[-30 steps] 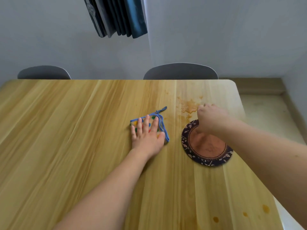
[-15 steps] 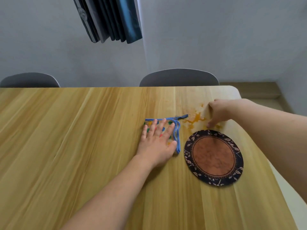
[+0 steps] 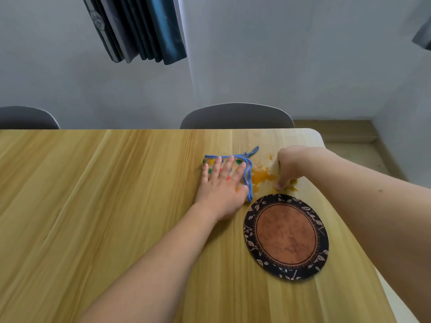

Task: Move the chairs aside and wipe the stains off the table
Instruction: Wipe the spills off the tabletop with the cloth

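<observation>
An orange stain [image 3: 260, 177] lies wet on the wooden table [image 3: 93, 194] near its far right corner. My left hand [image 3: 221, 190] presses flat, fingers spread, on a folded cloth [image 3: 212, 160] with a blue border and coloured dots, right against the stain's left side. My right hand [image 3: 290, 166] hovers over the stain's right side with fingers curled down, one fingertip touching the table; I see nothing held in it. Two grey chairs stand tucked in at the far edge, one behind the stain [image 3: 236, 116] and one at far left [image 3: 25, 118].
A round mat [image 3: 286, 236], brown with a dark leaf-pattern rim, lies just in front of the stain, near the table's right edge. Dark curtains [image 3: 137, 29] hang above the far wall. Floor shows beyond the right corner.
The cloth under my left hand slid right up to the stain. My right hand left the round mat's edge and went to the stain's right side. The mat now lies nearer me.
</observation>
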A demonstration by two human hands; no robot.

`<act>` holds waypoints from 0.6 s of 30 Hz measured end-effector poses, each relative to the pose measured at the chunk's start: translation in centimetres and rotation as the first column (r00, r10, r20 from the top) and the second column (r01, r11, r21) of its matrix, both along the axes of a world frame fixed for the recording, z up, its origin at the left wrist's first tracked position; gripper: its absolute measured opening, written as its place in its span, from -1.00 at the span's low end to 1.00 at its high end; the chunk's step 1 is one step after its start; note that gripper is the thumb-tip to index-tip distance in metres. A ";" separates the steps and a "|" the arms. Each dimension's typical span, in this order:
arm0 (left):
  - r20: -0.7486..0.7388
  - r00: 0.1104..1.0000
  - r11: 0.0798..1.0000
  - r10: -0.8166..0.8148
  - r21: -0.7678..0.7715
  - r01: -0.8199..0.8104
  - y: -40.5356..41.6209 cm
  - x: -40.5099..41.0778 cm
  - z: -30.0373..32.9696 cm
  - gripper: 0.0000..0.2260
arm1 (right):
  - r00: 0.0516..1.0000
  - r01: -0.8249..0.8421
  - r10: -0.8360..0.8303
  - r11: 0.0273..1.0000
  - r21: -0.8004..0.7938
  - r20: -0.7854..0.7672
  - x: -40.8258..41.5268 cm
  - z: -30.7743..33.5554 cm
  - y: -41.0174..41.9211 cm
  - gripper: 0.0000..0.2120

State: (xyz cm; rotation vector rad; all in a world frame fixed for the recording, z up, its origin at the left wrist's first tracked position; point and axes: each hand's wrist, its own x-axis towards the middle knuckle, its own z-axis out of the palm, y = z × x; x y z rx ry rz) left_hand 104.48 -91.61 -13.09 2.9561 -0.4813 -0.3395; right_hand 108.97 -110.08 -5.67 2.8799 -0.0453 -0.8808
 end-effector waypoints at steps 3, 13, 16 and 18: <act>0.021 0.999 0.999 -0.037 0.004 0.037 2.2 -1.0 -0.2 -0.46 | 1.000 0.000 0.000 1.000 0.022 -0.008 0.0 0.0 0.0 -0.29; -0.030 0.943 0.943 0.332 0.019 -0.332 0.8 10.0 0.3 -0.45 | 1.000 -0.004 0.003 0.997 0.076 0.023 -0.2 -1.1 -1.0 -0.32; -0.024 0.980 0.980 0.198 -0.005 -0.198 -2.1 10.2 0.4 -0.45 | 1.000 -0.001 0.000 0.998 0.071 0.019 -0.3 -1.1 -0.9 -0.31; -0.016 0.992 0.992 0.123 -0.014 -0.123 -3.2 9.9 0.2 -0.45 | 1.000 0.000 -0.001 0.998 0.058 0.016 -0.2 -1.1 -0.8 -0.30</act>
